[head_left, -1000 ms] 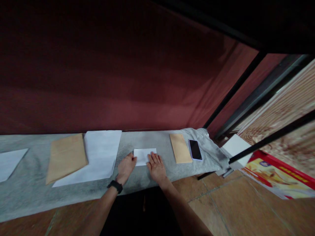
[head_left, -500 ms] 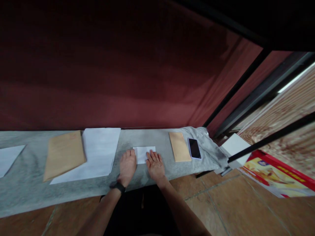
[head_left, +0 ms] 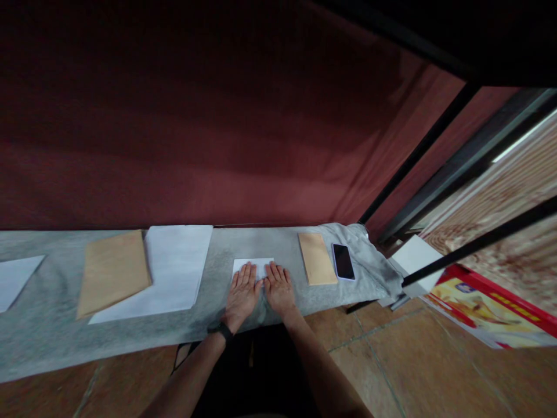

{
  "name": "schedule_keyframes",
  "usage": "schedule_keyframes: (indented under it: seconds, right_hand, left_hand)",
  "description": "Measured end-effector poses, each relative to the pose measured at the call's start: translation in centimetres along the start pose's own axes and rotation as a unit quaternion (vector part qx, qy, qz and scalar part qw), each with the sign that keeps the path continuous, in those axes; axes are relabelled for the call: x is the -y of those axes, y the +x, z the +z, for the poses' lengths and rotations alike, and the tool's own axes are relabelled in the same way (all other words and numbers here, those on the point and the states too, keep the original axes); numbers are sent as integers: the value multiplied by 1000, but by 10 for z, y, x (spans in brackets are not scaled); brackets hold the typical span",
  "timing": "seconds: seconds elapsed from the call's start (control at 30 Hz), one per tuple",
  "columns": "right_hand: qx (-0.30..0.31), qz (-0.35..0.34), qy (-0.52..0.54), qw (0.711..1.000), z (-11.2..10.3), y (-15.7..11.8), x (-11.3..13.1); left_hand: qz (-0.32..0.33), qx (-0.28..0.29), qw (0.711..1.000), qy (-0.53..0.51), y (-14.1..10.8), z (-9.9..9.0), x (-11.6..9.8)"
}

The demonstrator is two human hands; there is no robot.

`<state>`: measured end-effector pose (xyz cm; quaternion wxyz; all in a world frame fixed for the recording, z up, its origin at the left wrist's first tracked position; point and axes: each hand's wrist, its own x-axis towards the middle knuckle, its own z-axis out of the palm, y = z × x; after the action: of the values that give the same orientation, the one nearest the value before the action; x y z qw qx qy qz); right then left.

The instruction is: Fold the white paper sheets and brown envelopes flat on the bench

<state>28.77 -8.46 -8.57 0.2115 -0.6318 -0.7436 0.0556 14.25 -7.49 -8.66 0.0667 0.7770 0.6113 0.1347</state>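
Observation:
A small folded white paper (head_left: 254,263) lies on the grey cloth of the narrow table (head_left: 174,331), mostly covered by both hands. My left hand (head_left: 242,293), with a dark band at the wrist, rests flat on its left part, fingers stretched out. Beside it my right hand (head_left: 278,289) lies flat on the right part, fingers extended. The two thumbs are close together over the paper's lower edge. Neither hand grips anything.
Left of the hands are large white sheets (head_left: 176,273), partly under a brown envelope (head_left: 114,270), and another white sheet (head_left: 17,278). To the right lie a tan envelope (head_left: 317,259) and a phone (head_left: 343,261). A red printed box (head_left: 491,307) is beyond the table's right end.
My left hand has moved right onto the paper, and its fingers have straightened flat. My right hand has shifted slightly right and up.

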Motion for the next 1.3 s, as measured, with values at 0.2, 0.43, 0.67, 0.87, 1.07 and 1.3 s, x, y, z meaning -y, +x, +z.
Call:
schedule_keyframes:
  seconds: [0.2,0.43,0.67,0.87,1.07,1.3]
  right_hand:
    - [-18,36,-19,999,-6,8,-12]
    - [-13,-27,16,999,-3,-5,-3]
    - [-20,-37,31,999,-12,-28,-10]
    - [-24,-41,54,997,-8,-30,-14]
    - [-52,-56,57,995,-4,-30,-17]
    - [-76,-57,33,995,-2,-31,-18]
  left_hand:
    - [-28,-14,999,27,-1,2,-3]
    - [-28,-11,999,41,-2,0,-4]
    - [-41,-17,998,36,0,0,-9]
    - [94,13,995,-28,22,3,-29]
    - [130,19,991,-12,34,5,-31]
    - [46,-27,997,47,16,3,-2]
